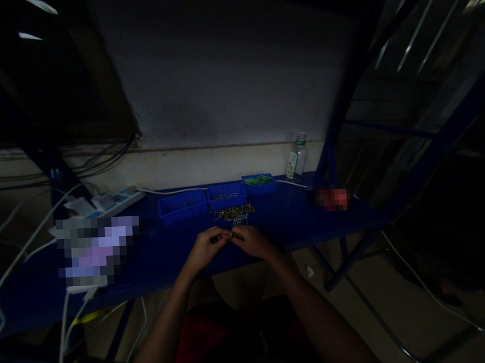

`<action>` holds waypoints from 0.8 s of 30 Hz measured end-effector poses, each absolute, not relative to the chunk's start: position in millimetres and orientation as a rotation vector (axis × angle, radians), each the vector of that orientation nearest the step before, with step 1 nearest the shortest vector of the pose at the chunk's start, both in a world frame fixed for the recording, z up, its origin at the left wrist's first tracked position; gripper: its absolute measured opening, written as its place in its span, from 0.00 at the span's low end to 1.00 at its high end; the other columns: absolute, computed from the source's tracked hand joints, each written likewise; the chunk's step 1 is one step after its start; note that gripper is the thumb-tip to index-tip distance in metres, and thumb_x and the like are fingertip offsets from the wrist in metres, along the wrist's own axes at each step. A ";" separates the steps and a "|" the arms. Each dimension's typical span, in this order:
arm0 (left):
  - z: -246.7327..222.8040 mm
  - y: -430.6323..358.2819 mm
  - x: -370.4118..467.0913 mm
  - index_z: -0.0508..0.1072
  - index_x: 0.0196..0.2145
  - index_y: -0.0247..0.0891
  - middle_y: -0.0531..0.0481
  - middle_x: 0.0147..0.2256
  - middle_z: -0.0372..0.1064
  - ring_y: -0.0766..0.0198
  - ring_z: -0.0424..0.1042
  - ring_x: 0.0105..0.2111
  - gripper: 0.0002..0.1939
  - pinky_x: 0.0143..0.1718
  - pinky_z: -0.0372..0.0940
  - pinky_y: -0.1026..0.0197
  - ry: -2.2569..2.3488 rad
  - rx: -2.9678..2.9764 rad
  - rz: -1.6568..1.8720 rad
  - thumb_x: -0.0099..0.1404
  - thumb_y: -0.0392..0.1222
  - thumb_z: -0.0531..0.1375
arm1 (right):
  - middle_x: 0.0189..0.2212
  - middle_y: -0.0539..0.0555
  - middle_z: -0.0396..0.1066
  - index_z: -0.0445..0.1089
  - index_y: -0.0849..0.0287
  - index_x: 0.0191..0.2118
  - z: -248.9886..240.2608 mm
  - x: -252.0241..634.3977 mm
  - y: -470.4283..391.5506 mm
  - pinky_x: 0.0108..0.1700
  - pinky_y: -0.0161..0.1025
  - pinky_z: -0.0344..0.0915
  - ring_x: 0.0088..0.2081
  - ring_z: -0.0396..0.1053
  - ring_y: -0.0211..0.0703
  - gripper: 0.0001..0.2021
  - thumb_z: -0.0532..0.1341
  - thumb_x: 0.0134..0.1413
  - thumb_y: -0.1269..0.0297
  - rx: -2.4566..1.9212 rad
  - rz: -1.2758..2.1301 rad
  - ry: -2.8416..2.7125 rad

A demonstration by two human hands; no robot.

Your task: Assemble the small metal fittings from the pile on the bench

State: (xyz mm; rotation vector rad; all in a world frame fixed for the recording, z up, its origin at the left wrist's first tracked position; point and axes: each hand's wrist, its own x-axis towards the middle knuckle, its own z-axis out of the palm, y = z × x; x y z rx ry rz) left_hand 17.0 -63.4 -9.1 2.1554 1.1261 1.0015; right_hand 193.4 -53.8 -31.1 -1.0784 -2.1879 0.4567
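Observation:
Over the front part of the blue table, my left hand (207,248) and my right hand (249,240) meet fingertip to fingertip. Both are closed in a pinch around a tiny shiny metal piece (231,234), too small and dark to name. Just beyond my fingers lies a loose pile of small brass-coloured and silvery metal parts (235,212). Behind the pile stands a blue bin (227,199) holding slim metal pins. Left of it is another blue bin (182,205) with a few small parts inside. A third blue bin (259,184), to the right, contains green items.
A clear plastic bottle (297,159) stands at the back right by the wall. On the left are a white power strip (117,203), several white cables and a blurred-out object (99,248). Another blurred reddish object (333,197) lies near the table's right end. Blue frame posts flank the table (157,259).

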 end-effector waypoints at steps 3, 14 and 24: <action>-8.8 -63.7 16.9 0.74 0.35 0.36 0.47 0.32 0.70 0.62 0.68 0.33 0.15 0.35 0.62 0.63 1.119 2.157 0.996 0.60 0.49 0.55 | 0.25 0.47 0.63 0.64 0.59 0.30 -29.6 193.3 -54.8 0.29 0.30 0.49 0.27 0.59 0.33 0.05 0.56 0.56 0.65 -1.094 0.475 -2.183; -8.2 -64.2 16.9 0.75 0.35 0.36 0.48 0.32 0.70 0.63 0.68 0.33 0.13 0.36 0.62 0.63 1.113 2.147 0.997 0.60 0.47 0.56 | 0.26 0.47 0.64 0.64 0.58 0.30 -32.1 193.3 -52.9 0.29 0.30 0.50 0.27 0.60 0.33 0.06 0.55 0.56 0.64 -1.103 0.464 -2.190; -7.9 -64.5 17.0 0.75 0.35 0.37 0.47 0.33 0.71 0.62 0.69 0.34 0.14 0.36 0.62 0.63 1.108 2.141 1.001 0.60 0.48 0.55 | 0.27 0.48 0.65 0.65 0.58 0.31 -30.0 193.7 -54.1 0.30 0.30 0.51 0.28 0.60 0.33 0.06 0.55 0.56 0.63 -1.104 0.466 -2.192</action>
